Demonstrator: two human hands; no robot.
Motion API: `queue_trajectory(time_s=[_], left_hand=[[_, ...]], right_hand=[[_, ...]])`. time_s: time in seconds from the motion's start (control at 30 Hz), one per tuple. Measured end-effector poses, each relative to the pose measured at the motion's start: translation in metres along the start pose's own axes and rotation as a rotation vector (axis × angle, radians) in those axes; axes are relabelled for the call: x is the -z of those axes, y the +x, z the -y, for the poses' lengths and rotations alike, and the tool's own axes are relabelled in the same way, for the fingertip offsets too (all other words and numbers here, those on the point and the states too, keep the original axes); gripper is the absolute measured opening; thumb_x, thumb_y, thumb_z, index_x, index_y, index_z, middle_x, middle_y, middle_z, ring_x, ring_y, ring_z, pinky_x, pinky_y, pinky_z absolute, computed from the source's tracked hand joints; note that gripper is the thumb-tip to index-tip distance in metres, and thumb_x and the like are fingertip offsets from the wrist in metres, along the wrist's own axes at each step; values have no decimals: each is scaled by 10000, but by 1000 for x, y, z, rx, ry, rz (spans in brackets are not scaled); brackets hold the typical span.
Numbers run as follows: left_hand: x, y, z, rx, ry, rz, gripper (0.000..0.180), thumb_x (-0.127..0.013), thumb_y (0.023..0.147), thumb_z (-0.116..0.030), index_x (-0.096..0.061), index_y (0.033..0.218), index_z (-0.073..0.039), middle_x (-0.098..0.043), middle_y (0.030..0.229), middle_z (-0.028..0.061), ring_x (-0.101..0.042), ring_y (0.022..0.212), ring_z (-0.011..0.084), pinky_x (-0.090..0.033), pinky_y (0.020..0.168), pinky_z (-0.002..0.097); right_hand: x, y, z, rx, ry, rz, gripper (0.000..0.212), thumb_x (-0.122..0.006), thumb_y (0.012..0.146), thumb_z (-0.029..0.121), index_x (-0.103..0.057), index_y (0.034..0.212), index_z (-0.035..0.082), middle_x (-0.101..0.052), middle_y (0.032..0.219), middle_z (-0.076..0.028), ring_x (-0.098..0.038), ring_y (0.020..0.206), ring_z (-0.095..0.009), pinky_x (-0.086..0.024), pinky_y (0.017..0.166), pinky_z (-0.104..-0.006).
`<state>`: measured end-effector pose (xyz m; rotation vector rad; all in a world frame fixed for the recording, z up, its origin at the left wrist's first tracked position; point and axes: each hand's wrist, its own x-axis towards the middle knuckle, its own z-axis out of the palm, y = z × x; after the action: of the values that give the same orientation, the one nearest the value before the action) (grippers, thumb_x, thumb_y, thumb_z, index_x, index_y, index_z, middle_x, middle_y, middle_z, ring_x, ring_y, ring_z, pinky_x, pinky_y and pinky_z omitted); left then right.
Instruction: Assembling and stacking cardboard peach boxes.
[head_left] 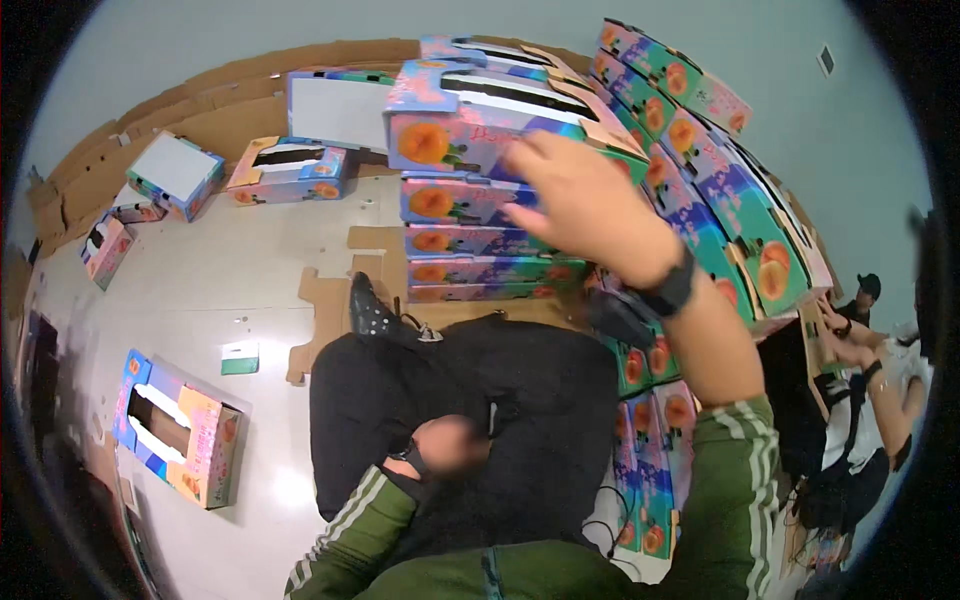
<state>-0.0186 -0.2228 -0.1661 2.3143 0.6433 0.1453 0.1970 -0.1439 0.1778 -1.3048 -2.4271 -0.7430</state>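
Note:
My right hand (pixel 590 205) reaches up in front of a stack of fruit cartons, thumb apart from the bent fingers and nothing seen between them. Nearest to it is the top carton (pixel 470 135), pink and blue with printed orange fruit and a long slot in its lid; whether the fingertips touch its front cannot be made out. More such cartons (pixel 435 205) lie beneath it. Low over my black trousers (pixel 540 400) is my left hand (pixel 445 447), with its fingers smeared out and no object visible in it.
A single carton (pixel 180 430) rests on the white floor at my left, near a green-and-white card (pixel 240 358). Several cartons (pixel 290 170) stand along brown cardboard (pixel 230 105) at the back. Tall stacks (pixel 720 210) rise at the right, where another person (pixel 865 390) reaches toward them.

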Motion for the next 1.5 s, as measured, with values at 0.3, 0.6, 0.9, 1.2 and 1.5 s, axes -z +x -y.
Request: queue_trajectory(time_s=[0.3,0.6,0.9,1.2,1.5], left_hand=[[-16,0,14,-41,-74,8,268,-651,883,-340,-621,916,-76,-628,839,153,-631,807,364,-502,683,470],[-7,2,12,-32,-75,20,309,-658,866,-357,-634,954,-61,-645,854,158,-630,788,373,-506,681,481],[22,4,-1,28,-294,-316,247,-697,863,-241,-614,927,-18,-633,871,160,-649,792,324,-517,682,398],[117,-14,-39,-7,-601,-551,253,-664,920,-128,-548,1123,-31,-632,1002,48,-606,932,128,-481,801,279],[273,35,-69,-131,-352,-872,662,-649,936,-246,-312,1496,-139,-376,1444,150,-474,1234,234,-408,1001,346]], right_hand=[[-156,121,16,-102,-230,-132,782,-848,613,429,-520,1291,218,-477,1327,-271,-442,1246,-445,-362,985,-591],[-124,93,24,-79,-62,-253,600,-791,602,244,-609,1170,173,-529,1241,-262,-511,1157,-451,-401,991,-517],[-31,-65,25,72,107,-259,602,-780,601,171,-597,1165,279,-499,1334,-149,-484,1247,-377,-282,1102,-591],[-48,-192,47,-974,731,-599,1074,-803,738,184,-100,1547,241,-152,1544,-268,-348,1365,-419,-326,1100,-519],[-44,-159,40,-906,1155,-667,1183,-864,720,337,-45,1560,180,-197,1547,-197,-398,1344,-353,-369,1090,-499]])
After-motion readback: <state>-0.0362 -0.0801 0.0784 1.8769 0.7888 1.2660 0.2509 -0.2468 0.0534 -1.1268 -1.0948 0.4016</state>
